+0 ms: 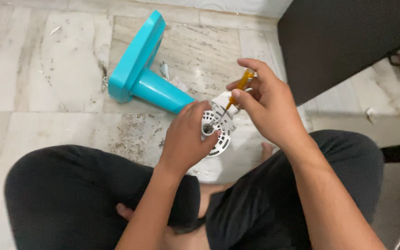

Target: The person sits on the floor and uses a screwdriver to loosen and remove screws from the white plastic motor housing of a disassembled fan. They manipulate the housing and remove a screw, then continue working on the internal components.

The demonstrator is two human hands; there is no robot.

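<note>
Pale marble floor [47,69], veined grey and speckled with dirt, seen from above over crossed legs in black trousers [70,194]. At the centre, just off the floor above the knees, a white round slotted plastic housing [218,134]. Left hand [186,139] clamped round its near side, thumb across the rim. Right hand [267,104] pinching a slim screwdriver with a translucent orange handle [242,81] between thumb and fingers, shaft angled down-left, tip set into the top of the housing. Joined behind it, a turquoise plastic stand [144,69] lying tipped on the floor, neck pointing toward the hands, flat base raised on edge. Small white scraps beside the neck. Dark cabinet panel [348,37] at upper right. Bare toes beneath the right wrist.
</note>
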